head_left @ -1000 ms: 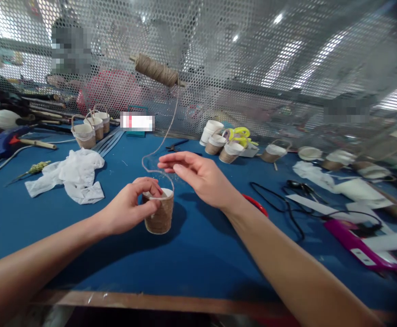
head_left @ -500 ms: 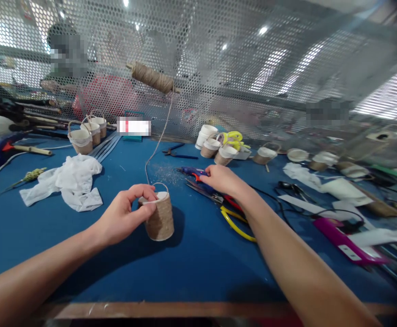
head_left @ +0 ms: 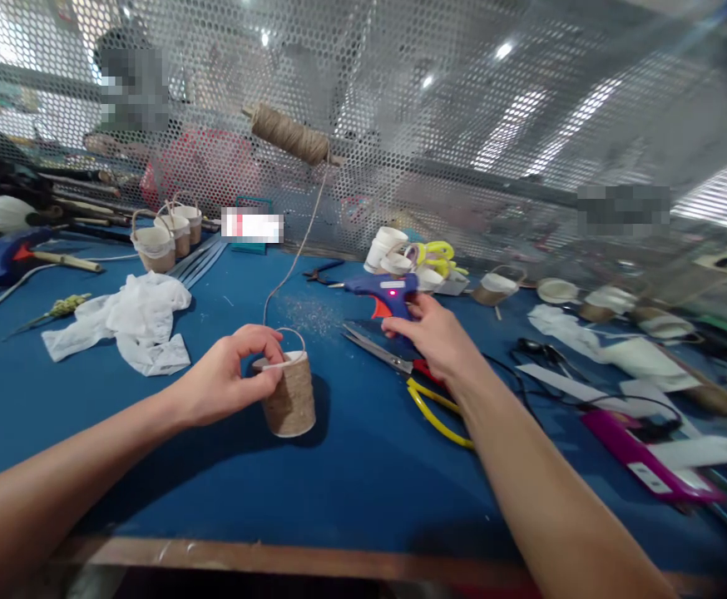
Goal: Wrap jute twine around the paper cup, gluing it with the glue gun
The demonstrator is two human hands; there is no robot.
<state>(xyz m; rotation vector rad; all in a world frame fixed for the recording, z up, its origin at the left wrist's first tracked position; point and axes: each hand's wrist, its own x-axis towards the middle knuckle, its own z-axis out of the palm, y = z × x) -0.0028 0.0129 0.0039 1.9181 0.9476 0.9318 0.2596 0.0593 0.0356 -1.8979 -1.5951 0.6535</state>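
Note:
My left hand (head_left: 244, 370) pinches the rim of a small twine-wrapped cup (head_left: 294, 401) with a white lip, fingers inside and thumb outside. A thin cord (head_left: 304, 241) runs up from the cup to a twine spool (head_left: 289, 135) on the mesh panel. Raised a little over the blue table, a blue hot glue gun (head_left: 388, 289) with an orange trigger and a lit red light is gripped by my right hand (head_left: 429, 333). Its nozzle points left. Beneath that hand lie scissors (head_left: 379, 349) with red on the handle and a yellow-handled tool (head_left: 429, 412).
Finished-looking small baskets (head_left: 155, 248) stand at the back left, others (head_left: 494, 287) at the back right. White cloth (head_left: 130, 320) lies left; a second glue gun (head_left: 11, 256) is beyond it. Blue-handled pliers (head_left: 323, 273) lie behind. A purple power strip (head_left: 644, 457) and cables sit right.
My right hand has lifted the glue gun off the table and turned it upright. My left hand still holds the cup in nearly the same place.

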